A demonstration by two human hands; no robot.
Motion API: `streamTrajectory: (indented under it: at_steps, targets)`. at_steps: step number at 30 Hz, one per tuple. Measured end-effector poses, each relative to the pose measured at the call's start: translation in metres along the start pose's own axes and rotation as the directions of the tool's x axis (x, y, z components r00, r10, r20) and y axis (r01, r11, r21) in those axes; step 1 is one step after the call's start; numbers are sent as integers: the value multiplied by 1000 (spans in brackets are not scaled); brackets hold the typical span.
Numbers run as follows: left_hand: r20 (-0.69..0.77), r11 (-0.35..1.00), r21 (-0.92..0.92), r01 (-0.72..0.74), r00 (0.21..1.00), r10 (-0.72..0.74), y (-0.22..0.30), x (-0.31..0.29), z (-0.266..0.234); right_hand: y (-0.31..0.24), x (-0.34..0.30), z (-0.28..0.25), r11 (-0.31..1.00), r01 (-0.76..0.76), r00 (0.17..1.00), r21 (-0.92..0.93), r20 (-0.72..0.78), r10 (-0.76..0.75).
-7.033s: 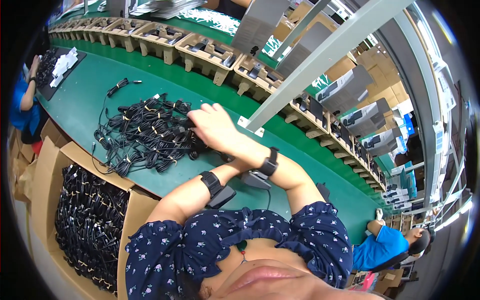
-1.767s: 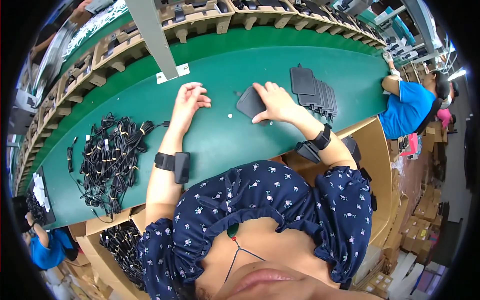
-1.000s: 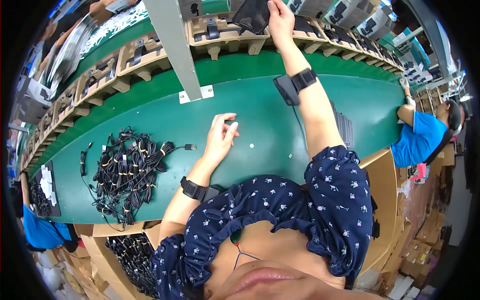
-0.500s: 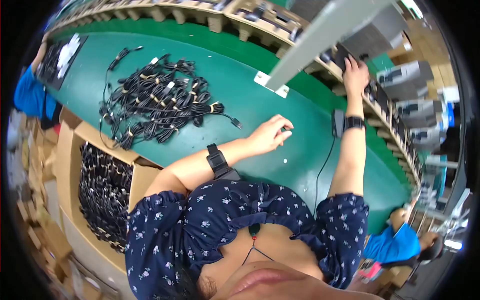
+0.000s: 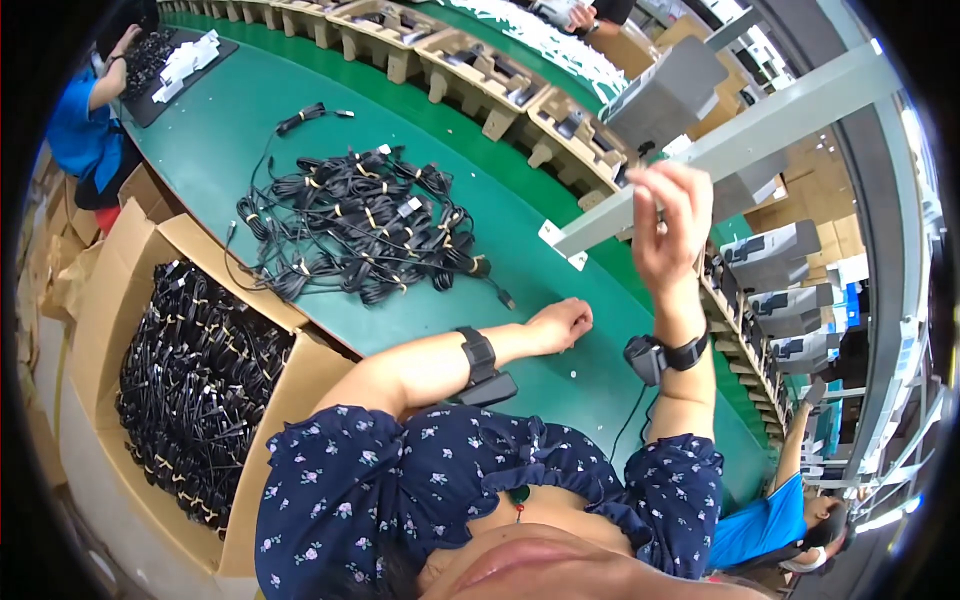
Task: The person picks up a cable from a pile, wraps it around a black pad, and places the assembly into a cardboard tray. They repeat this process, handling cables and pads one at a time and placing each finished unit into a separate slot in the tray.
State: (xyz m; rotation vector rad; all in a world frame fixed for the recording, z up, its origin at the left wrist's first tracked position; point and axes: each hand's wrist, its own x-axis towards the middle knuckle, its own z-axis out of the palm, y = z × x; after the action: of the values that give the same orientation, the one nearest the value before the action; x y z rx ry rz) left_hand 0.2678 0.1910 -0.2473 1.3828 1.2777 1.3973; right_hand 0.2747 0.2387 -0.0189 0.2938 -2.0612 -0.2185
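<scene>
Black cables [image 5: 360,220], tied in small bundles with pale bands, lie in a loose heap on a green worktable [image 5: 220,160], as seen from the head camera. The heap is ahead and to the left of the person's body; one plug end points toward the left hand [image 5: 560,325]. That hand is low over the table, near the heap but apart from it. Its fingers curl loosely; I cannot tell whether they press together or touch the tabletop. The right hand [image 5: 672,225] is raised in front of a pale metal post [image 5: 770,130], fingers bent and parted; contact with the post cannot be told. Beyond the table runs a row of brown moulded trays [image 5: 455,95] holding dark parts. At lower left, an open cardboard box [image 5: 95,300] is packed with more bundled cables [image 5: 195,390]. Co-workers in blue sit at far left [image 5: 80,140] and lower right.
</scene>
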Motion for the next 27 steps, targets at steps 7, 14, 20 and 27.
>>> streamTrajectory:
  at_steps: [7, 14, 20, 27]
  targets:
    - [25, 998, -21, 55, 998, -54, -2, -6, -2, -14, 107, 25, 963, 256, 943, -87, 242, -229]
    - [44, 983, 172, -68, 997, 61, -2, -15, -12, -22, 110, 151, 1000, -17, 853, -24, 522, 27]
    - [-3, 986, -35, -165, 986, 165, -86, -17, -46, -111, 45, 283, 841, -470, 610, 268, 788, 90]
    - [174, 950, 217, -224, 966, 188, -2, -48, -97, -107, 12, 258, 929, -332, 743, 163, 652, 151]
